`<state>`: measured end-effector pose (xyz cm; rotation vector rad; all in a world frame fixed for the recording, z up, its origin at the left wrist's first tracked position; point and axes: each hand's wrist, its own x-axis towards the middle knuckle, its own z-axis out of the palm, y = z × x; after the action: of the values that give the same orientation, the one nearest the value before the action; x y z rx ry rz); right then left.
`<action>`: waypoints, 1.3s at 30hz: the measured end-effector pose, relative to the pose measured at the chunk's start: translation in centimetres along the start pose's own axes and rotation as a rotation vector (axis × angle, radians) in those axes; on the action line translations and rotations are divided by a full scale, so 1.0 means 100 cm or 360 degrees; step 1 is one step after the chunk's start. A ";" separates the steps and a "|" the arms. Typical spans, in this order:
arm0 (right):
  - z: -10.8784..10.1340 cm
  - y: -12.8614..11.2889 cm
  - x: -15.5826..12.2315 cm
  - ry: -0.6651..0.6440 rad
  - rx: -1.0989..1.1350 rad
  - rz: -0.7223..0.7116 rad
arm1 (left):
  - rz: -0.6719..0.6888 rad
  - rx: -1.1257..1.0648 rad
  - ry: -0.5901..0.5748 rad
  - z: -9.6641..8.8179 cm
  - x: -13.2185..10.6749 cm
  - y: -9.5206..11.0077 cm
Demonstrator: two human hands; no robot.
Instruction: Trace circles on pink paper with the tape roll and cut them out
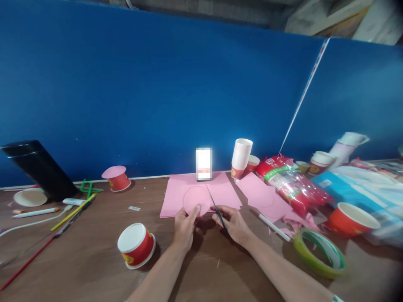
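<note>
Scissors (220, 215) in right grip (234, 223) | pink paper (195, 198) in left grip (185, 226)

Pink paper (193, 199) lies centrally, thin and roughly flat, a rounded outline showing at its left and far sides; drawn line or cut edge cannot be determined. Dark, slender scissors (219, 216) slant from near right to far left beside it.

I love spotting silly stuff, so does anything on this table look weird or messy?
Yes, a little. Pink scraps lie in a crumpled heap by the tape roll, messy compared with the flat pink paper stack. One red cup stands upside down, its white bottom facing up.
</note>
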<state>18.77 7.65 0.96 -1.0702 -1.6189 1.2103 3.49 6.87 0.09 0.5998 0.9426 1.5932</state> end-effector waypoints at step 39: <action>-0.002 0.000 -0.001 -0.0028 0.0035 0.0013 | 0.0037 0.0091 -0.0019 0.000 0.001 -0.001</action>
<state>18.96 7.60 0.97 -1.0561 -1.6122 1.2433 3.49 7.01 0.00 0.6618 0.9782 1.5857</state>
